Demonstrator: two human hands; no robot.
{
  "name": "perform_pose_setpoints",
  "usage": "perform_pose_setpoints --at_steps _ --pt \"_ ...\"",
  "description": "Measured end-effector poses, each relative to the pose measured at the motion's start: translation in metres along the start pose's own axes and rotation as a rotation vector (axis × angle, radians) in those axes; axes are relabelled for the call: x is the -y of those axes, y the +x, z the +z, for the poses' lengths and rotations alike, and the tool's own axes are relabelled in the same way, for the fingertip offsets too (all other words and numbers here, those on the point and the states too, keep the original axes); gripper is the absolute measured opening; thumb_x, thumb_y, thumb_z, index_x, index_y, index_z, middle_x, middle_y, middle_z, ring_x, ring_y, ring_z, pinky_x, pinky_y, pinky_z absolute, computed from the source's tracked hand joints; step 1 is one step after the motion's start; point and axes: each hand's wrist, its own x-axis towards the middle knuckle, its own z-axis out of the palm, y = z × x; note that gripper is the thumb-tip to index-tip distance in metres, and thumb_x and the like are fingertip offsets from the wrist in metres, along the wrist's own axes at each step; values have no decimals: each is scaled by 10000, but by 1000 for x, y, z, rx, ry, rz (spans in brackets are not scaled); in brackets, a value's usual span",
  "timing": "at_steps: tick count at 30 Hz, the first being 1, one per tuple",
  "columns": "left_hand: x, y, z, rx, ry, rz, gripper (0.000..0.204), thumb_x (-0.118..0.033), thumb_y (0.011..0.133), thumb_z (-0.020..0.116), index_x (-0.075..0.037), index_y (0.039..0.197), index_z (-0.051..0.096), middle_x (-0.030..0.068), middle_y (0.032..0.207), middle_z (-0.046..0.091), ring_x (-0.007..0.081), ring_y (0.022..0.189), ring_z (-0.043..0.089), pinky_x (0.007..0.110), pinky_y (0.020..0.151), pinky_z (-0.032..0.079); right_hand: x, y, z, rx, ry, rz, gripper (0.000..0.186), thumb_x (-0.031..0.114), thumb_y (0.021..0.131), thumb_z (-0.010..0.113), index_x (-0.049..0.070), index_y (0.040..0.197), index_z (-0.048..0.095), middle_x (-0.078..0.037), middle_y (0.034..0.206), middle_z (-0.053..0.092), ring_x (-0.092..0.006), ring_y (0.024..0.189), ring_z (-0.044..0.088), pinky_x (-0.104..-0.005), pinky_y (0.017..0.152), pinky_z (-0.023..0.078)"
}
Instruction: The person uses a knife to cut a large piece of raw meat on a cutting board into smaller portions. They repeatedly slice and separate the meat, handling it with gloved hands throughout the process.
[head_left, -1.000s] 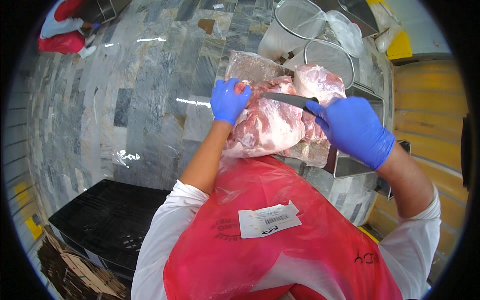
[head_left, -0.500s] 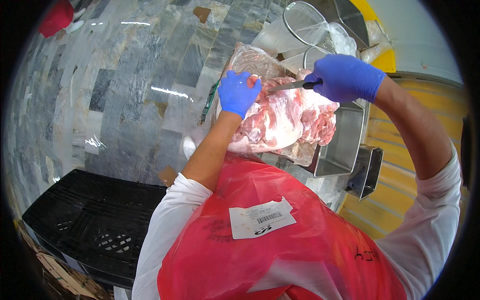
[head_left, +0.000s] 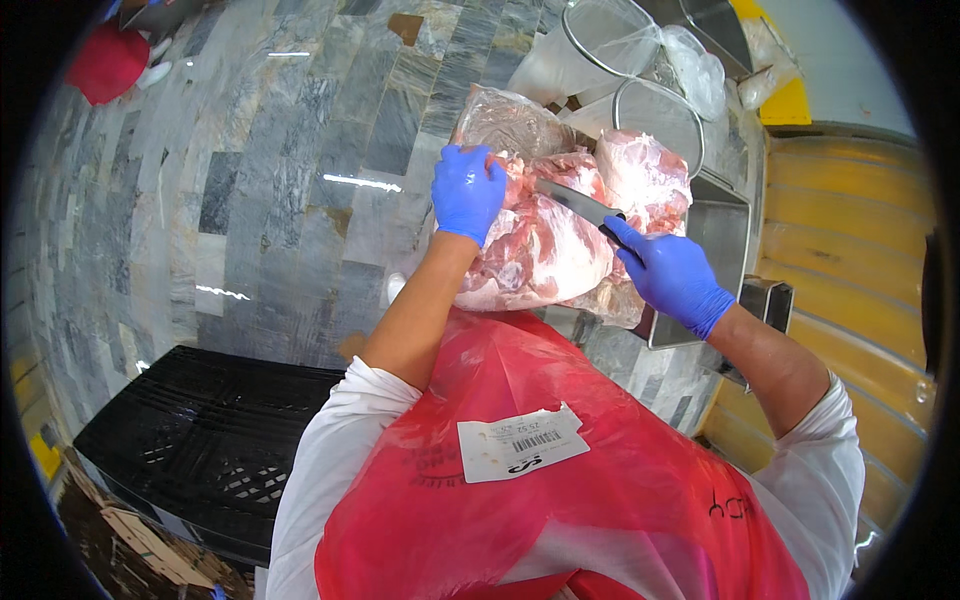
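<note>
My left hand [head_left: 466, 197], in a blue glove, has its fingers curled over the upper-left part of a large raw cut of meat [head_left: 540, 255] with pale fat. My right hand [head_left: 663, 278], also gloved, grips a knife [head_left: 572, 200] by its black handle; the blade slants up-left across the meat, its tip close to my left fingers. Another pale piece of meat [head_left: 640, 165] lies to the right. Crumpled clear plastic [head_left: 505, 115] shows behind and beneath the meat.
A steel tray [head_left: 728, 240] stands right of the meat, a smaller steel container [head_left: 770, 305] beside it. Bag-lined rimmed containers [head_left: 600, 35] are at the back. A black crate [head_left: 175, 425] sits at lower left. A co-worker's red apron and white boot [head_left: 105, 60] show at upper left.
My right hand, raised half a second ago, is now lower and nearer me, the knife handle dropped and the blade slanting more steeply. My left hand stays on the meat.
</note>
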Motion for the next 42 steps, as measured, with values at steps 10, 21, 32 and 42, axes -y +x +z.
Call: perform_pose_setpoints --at_steps 10,21,32,42 --pt "2 1 1 37 67 -21 175 -242 901 663 -105 986 730 169 1016 658 376 975 640 494 826 555 0 -27 63 -138 31 33 497 246 1023 558 197 1516 520 -174 800 685 -334 628 688 -474 542 551" --pt "-1 -8 2 -244 73 -77 522 -443 867 757 7 1129 723 291 1136 674 444 1077 663 497 927 541 9 -15 -8 -235 -146 -139 308 170 942 601 150 1248 637 -130 769 694 -328 678 712 -448 596 558" --pt "21 -17 -10 82 0 -362 744 -630 835 709 34 1167 663 302 1146 685 457 1053 683 524 926 543 33 3 -115 -22 -343 -238 224 296 982 628 162 1082 777 -142 899 735 -373 842 712 -492 742 572" --pt "28 -18 -2 49 -57 -255 575 -519 884 681 9 1112 658 286 1101 699 477 1030 680 548 898 539 75 38 -110 230 -519 -177 212 228 958 605 143 1085 751 -148 884 738 -370 850 730 -491 753 587"
